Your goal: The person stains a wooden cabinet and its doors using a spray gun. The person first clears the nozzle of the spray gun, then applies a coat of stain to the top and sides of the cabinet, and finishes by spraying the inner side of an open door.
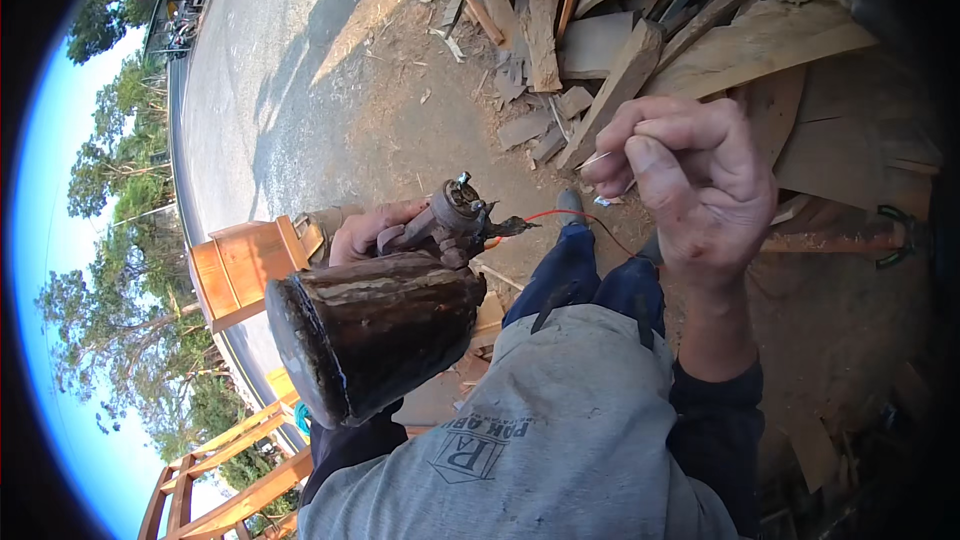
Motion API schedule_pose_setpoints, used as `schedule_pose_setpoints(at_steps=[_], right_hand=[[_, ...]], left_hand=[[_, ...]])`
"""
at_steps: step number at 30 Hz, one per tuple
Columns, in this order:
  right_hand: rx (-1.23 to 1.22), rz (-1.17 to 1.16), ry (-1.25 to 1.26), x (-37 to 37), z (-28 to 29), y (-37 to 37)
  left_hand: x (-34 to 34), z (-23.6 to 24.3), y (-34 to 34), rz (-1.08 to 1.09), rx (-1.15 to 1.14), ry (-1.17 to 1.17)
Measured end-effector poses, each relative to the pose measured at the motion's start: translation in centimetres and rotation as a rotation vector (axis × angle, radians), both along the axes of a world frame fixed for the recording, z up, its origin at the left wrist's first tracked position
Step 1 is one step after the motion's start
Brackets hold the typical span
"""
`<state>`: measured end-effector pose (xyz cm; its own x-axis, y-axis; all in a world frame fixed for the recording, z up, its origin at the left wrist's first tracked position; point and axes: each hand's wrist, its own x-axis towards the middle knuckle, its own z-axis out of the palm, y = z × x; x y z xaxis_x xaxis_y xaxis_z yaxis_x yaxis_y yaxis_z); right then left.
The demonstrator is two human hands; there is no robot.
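My left hand (372, 232) is wrapped round a grimy spray gun (452, 222), which lies tilted before my chest. Its big cup (385, 335), crusted with dark brown finish, points toward me and the lower left. A bright metal screw (463, 180) sticks up at the gun's far end, and ragged dark residue hangs on its right side. Off to the right and apart from the gun, my right hand (700, 185) is raised, thumb and fingertips pinching a thin pale wire-like piece (594, 160). Its exact kind is too small to tell.
A red hose (590, 215) curves between the gun and my legs. Wood offcuts (720, 40) are heaped at the far right. An orange-brown wooden box-like piece (250, 265) stands left, with a wooden frame (240, 500) lower left. A paved road (250, 70) lies beyond.
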<state>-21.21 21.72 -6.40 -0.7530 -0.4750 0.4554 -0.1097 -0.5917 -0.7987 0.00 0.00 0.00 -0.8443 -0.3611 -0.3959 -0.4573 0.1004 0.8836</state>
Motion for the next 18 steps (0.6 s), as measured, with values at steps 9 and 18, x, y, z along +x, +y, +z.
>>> schedule_pose_setpoints(at_steps=[9, 18], right_hand=[[-0.039, 0.249, -0.538, 10.2, -6.5, -15.0], [-0.067, 0.065, -0.346, 13.4, -8.5, -21.4]], left_hand=[[5.2, -1.2, -5.9, 0.387, 0.339, -0.366], [8.4, -2.8, -10.3, 0.379, 0.409, -0.333]])
